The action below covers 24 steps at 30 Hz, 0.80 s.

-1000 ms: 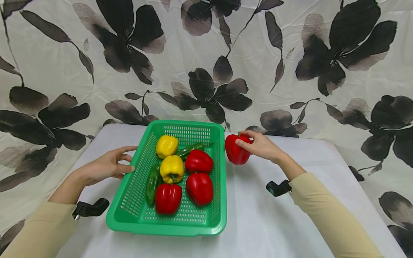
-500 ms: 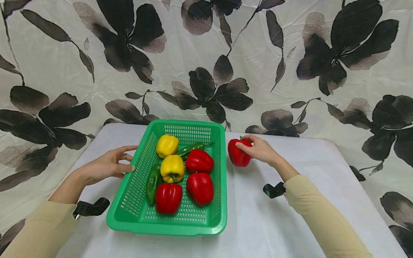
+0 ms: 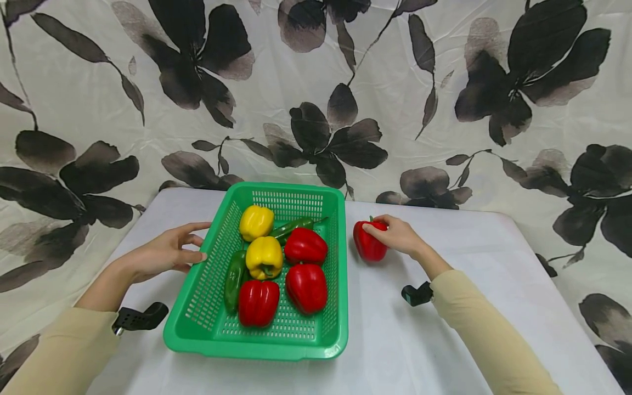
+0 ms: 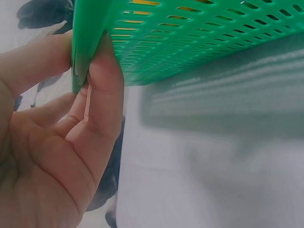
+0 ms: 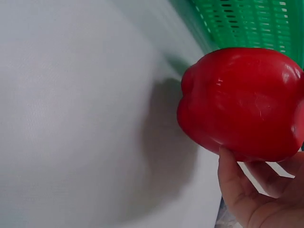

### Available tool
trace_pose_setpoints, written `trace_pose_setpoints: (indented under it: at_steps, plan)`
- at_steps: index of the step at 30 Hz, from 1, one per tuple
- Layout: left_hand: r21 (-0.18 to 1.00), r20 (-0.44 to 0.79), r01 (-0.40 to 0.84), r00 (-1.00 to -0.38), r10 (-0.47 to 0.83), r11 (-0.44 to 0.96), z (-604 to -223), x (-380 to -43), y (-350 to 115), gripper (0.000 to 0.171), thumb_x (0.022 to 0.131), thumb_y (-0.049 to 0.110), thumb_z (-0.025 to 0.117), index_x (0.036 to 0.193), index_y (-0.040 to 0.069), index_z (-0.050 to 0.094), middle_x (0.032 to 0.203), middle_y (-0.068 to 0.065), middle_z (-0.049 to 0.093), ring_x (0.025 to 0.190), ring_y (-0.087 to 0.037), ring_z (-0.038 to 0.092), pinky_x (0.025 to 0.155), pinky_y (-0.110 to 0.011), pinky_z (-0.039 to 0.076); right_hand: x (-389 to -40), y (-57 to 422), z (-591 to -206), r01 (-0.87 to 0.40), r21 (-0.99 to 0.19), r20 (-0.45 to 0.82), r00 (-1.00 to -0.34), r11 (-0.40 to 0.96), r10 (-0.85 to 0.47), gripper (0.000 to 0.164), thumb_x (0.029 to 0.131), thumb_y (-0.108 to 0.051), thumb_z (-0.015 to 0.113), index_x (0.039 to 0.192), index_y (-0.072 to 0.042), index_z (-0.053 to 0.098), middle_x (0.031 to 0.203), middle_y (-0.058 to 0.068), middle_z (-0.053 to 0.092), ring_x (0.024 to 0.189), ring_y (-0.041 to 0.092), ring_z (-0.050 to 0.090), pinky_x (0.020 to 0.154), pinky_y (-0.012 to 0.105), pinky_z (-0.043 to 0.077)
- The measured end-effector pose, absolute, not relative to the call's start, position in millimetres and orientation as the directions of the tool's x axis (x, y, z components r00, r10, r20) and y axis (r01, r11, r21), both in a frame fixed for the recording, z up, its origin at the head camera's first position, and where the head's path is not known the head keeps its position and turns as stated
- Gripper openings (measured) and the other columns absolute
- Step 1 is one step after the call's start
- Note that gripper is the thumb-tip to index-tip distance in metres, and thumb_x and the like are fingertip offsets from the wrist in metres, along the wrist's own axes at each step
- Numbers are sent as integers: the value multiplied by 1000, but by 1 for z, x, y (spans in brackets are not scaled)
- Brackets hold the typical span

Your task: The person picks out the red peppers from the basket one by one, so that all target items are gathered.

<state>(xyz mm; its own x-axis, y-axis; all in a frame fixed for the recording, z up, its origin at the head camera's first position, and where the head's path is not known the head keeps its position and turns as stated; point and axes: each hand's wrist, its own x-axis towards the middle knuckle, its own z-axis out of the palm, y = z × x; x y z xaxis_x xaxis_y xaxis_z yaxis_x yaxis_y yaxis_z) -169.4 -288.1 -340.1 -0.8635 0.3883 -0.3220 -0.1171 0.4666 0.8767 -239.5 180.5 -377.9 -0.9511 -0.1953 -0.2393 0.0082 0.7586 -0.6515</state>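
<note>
From here I see seven vegetables [image 3: 264, 258] in the green basket [image 3: 257, 351]; left hand [image 3: 163, 253] pinches its ten-o'clock rim; right hand [image 3: 401, 237] grips a red pepper [image 3: 369, 248] at three.

The person wears plain, pale-yellow sleeves [image 3: 486, 329]. The left wrist camera [image 3: 142, 319] is black and curved with a silvery fitting; the right wrist camera [image 3: 417, 294] is black too.

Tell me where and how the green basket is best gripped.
Probably by its rim, midway along each long side, from outside: it stands raised off the table, and the left hand holds the left side. The red pepper in the right hand may crowd the right side.
</note>
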Motion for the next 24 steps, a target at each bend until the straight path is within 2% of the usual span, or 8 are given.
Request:
trace_pose_setpoints:
  at_steps: [12, 19, 24]
  plan:
    - [874, -321, -115, -866, 383, 473, -339, -168, -287, 85, 86, 16, 64, 148, 7, 8, 117, -26, 43, 86, -28, 64, 77, -42, 56, -244, 188, -388, 47, -623, -252, -957, 781, -143, 68, 90, -54, 45, 131, -1, 42, 122, 18, 52, 107, 31, 50, 79, 35, 52]
    - [877, -321, -118, -865, 386, 465, -340, -169, -288, 85, 86, 16, 64, 148, 8, 7, 116, -26, 44, 86, -29, 64, 77, -42, 55, -247, 189, -389, 84, -634, -281, -951, 769, -128, 65, 90, -54, 43, 132, -5, 38, 127, 20, 47, 113, 35, 46, 82, 39, 53]
    - [875, -323, -119, -866, 383, 470, -340, -169, -288, 85, 86, 17, 65, 148, 8, 8, 116, -25, 44, 86, -28, 64, 77, -42, 55, -247, 187, -388, 99, -640, -299, -946, 762, -128, 66, 91, -55, 41, 133, -4, 37, 127, 20, 47, 112, 34, 46, 81, 38, 53]
